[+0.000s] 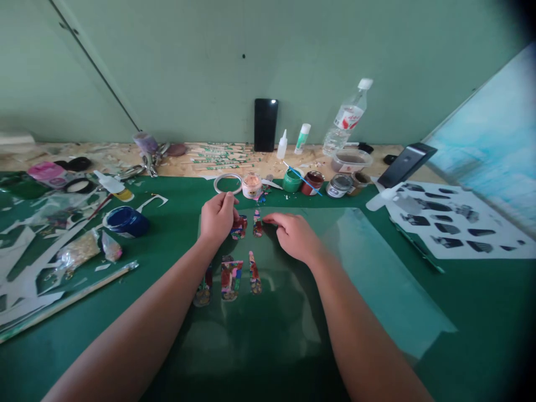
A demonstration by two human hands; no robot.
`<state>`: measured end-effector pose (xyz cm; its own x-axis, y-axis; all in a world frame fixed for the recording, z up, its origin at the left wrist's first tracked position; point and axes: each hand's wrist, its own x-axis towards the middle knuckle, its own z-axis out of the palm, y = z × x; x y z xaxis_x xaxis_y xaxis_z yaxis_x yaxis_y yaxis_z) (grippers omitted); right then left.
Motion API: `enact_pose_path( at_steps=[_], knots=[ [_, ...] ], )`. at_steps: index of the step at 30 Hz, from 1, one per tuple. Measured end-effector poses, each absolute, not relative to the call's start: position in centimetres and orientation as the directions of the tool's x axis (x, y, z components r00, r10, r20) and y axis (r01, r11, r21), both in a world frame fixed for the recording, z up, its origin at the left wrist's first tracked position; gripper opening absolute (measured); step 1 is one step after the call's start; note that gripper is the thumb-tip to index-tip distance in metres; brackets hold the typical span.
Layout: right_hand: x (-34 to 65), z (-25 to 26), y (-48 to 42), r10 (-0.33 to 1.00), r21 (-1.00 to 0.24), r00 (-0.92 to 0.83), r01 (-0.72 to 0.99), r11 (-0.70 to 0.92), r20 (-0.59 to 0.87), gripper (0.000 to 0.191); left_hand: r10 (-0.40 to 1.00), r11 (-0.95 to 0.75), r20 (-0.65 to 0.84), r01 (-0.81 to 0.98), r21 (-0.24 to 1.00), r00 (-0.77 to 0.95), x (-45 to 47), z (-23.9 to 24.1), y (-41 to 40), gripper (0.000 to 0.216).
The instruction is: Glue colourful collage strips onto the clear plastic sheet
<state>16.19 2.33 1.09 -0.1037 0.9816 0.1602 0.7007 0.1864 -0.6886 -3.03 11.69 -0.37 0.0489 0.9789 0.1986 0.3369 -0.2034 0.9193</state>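
Green tabletop (481,312) with clear sheet (355,257), blue jar (128,223)

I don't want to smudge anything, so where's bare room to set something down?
Bare tabletop lies at right, in front of the printed sheet and beside the clear sheet. That sheet is bare between its right edge and the right forearm. It's crowded at left, with paper scraps and a blue jar, and along the back, with paint jars.
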Motion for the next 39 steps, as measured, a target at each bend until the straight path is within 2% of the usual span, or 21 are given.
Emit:
enact_pose_path(
  at_steps=[5,7,12,16,18,20,23,24,26,28,31,33,36,39],
  knots=[
    [16.6,1.0,2.4,0.988,-0.826,-0.148,0.548,0.128,0.055,0.038,0.983,-0.182,0.176,0.288,0.94,0.046,-2.9,-0.7,11.8,0.034],
    [16.8,0.6,2.5,0.994,-0.877,-0.111,0.476,0.073,0.022,0.033,0.987,-0.161,0.15,0.24,0.957,0.063,-2.8,-0.5,12.3,0.033],
    [16.9,-1.0,3.4,0.99,-0.907,0.089,0.416,0.067,0.114,0.024,0.986,-0.125,0.108,0.146,0.981,0.125,-4.7,2.6,11.9,0.027],
    [16.6,-1.8,3.9,0.966,-0.889,0.173,0.448,0.097,0.193,0.023,0.971,-0.204,0.17,0.209,0.956,0.17,-9.7,5.1,5.2,0.026],
    [16.4,-1.8,3.9,0.959,-0.865,0.184,0.492,0.101,0.216,0.019,0.935,-0.329,0.211,0.481,0.812,0.284,-12.7,4.8,-0.2,0.03],
    [16.0,-1.7,3.8,0.959,-0.834,0.185,0.546,0.082,0.215,0.015,0.935,-0.346,0.187,0.656,0.671,0.303,-15.4,3.2,-5.4,0.029],
    [15.5,-0.9,3.4,0.971,-0.776,0.178,0.63,0.014,0.162,0.011,0.926,-0.374,0.264,0.749,0.547,0.27,-17.9,-0.2,-10.7,0.04],
    [15.3,-0.5,3.2,0.976,-0.755,0.173,0.655,-0.013,0.133,0.012,0.903,-0.426,0.291,0.755,0.498,0.317,-18.3,-1.2,-11.6,0.04],
    [15.0,0.8,3.2,0.987,-0.713,0.152,0.698,-0.067,0.057,0.02,0.83,-0.543,0.384,0.739,0.398,0.403,-18.3,-2.6,-12.3,0.028],
    [14.7,2.5,3.3,0.993,-0.674,0.109,0.731,-0.107,-0.039,0.029,0.784,-0.604,0.412,0.726,0.33,0.465,-17.9,-3.0,-12.3,0.021],
    [14.1,5.4,3.3,0.986,-0.63,0.014,0.768,-0.115,-0.164,0.033,0.774,-0.61,0.427,0.734,0.3,0.468,-17.4,-2.7,-12.1,0.021],
    [13.8,7.1,2.4,0.98,-0.616,-0.052,0.784,-0.078,-0.191,0.03,0.768,-0.612,0.445,0.731,0.302,0.46,-17.4,-2.7,-12.1,0.02],
    [13.6,8.3,-1.7,0.985,-0.625,-0.116,0.781,0.011,-0.127,0.025,0.75,-0.633,0.477,0.706,0.317,0.457,-17.7,-3.1,-11.9,0.02],
    [14.2,7.5,-8.9,0.996,-0.642,-0.087,0.764,0.062,-0.007,0.037,0.728,-0.651,0.528,0.682,0.332,0.438,-18.0,-3.7,-11.4,0.023]
  ],
)
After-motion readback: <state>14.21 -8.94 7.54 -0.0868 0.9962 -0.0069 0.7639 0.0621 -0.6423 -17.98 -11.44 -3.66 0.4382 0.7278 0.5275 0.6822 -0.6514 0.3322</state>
